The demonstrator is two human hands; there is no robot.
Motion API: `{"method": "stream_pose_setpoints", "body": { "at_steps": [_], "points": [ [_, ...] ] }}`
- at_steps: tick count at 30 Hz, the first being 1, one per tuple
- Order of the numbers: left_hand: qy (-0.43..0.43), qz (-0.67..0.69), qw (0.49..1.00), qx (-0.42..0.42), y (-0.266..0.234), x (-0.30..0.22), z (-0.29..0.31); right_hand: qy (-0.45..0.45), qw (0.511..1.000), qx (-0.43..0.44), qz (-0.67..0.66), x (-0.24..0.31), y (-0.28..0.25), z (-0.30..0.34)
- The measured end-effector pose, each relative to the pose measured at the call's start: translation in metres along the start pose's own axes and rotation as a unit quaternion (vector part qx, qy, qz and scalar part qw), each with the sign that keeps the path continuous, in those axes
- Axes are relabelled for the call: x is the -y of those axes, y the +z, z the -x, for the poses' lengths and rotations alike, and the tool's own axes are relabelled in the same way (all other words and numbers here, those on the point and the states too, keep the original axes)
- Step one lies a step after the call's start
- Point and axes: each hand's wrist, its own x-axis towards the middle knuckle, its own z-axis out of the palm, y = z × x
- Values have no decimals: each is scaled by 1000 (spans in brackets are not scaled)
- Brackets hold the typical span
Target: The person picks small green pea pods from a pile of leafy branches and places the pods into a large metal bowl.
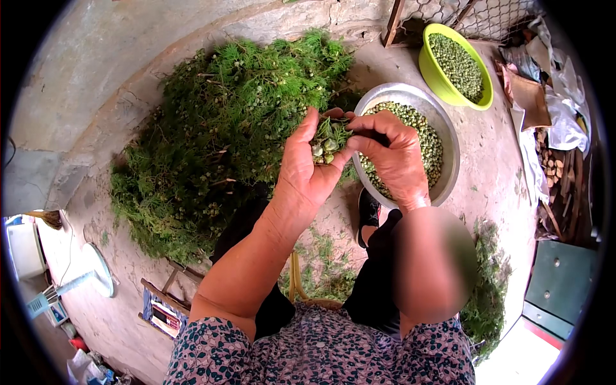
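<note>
My left hand (296,170) is cupped, palm up, around a small bunch of green conifer cones with leafy sprigs (330,141). Thumb and forefinger of my right hand (399,157) are pinched together at the right edge of that bunch; what lies between their tips is too small to make out. Below and behind the right hand stands a round metal basin (453,151), partly filled with loose green cones (431,136). A large heap of cut conifer branches (212,122), dotted with cones, lies to the left of my hands.
A yellow-green basin (426,72) of green cones stands at the far right. More cut greenery (489,282) lies beside my right arm. A small wooden stool (163,305) and a pale blue fan (96,273) are on the left. Stacked wood (553,168) and a green cabinet (556,279) line the right.
</note>
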Motion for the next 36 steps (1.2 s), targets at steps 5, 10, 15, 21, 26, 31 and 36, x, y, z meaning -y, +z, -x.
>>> {"method": "stream_pose_setpoints", "body": {
  "at_steps": [5, 10, 15, 21, 26, 31, 36],
  "points": [
    [11, -55, 998, -32, 0, 1, 2, 64, 995, 13, -74, -5, -9, -4],
    [-8, 6, 1000, -3, 0, 1, -1, -2, 998, 56, -7, 4, -11, -3],
    [-9, -29, 999, -38, 2, 1, 2, -35, 995, 59, 79, 1, -13, -3],
    [-14, -105, 993, -51, 11, 2, 12, -57, 992, 33, 105, -1, -14, -5],
    [-11, -191, 981, -41, 14, 7, 14, -86, 985, -11, 150, 0, -10, -4],
    [-43, -221, 972, -72, 13, 4, 15, -120, 976, -3, 179, -5, -10, -4],
    [-60, -178, 980, -61, 8, 3, 11, 161, 974, -14, -157, -6, -14, -4]
  ]
}}
